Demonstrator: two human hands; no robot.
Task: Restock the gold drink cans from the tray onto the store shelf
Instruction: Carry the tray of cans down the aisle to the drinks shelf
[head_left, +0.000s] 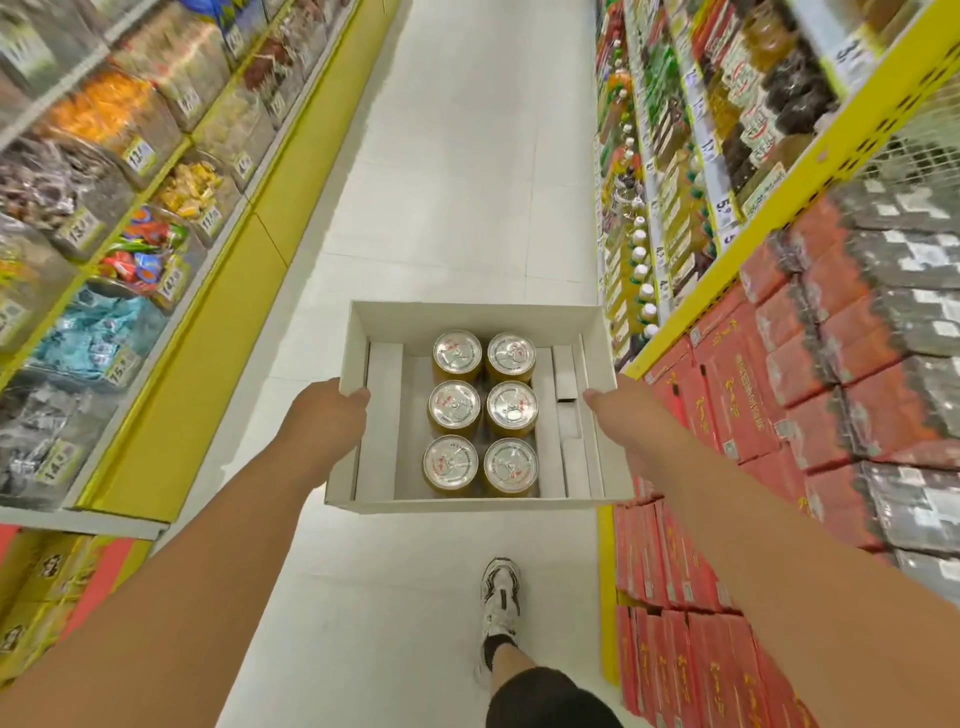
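I carry a white cardboard tray (467, 318) in front of me over the aisle floor. Several gold drink cans (482, 413) with silver tops stand upright in two rows in its middle, between white cardboard inserts. My left hand (324, 415) grips the tray's left wall, thumb over the rim. On the opposite wall my right hand (631, 421) holds on the same way. The shelves run along both sides of the aisle; no gold cans show on them.
Yellow shelving (228, 291) on the left holds clear bins of wrapped snacks with price tags. The right side has stacked red boxes (727, 395), grey packs and bottles higher up. A white tiled aisle (467, 182) stretches ahead. My leg and white sneaker (500, 603) are below the tray.
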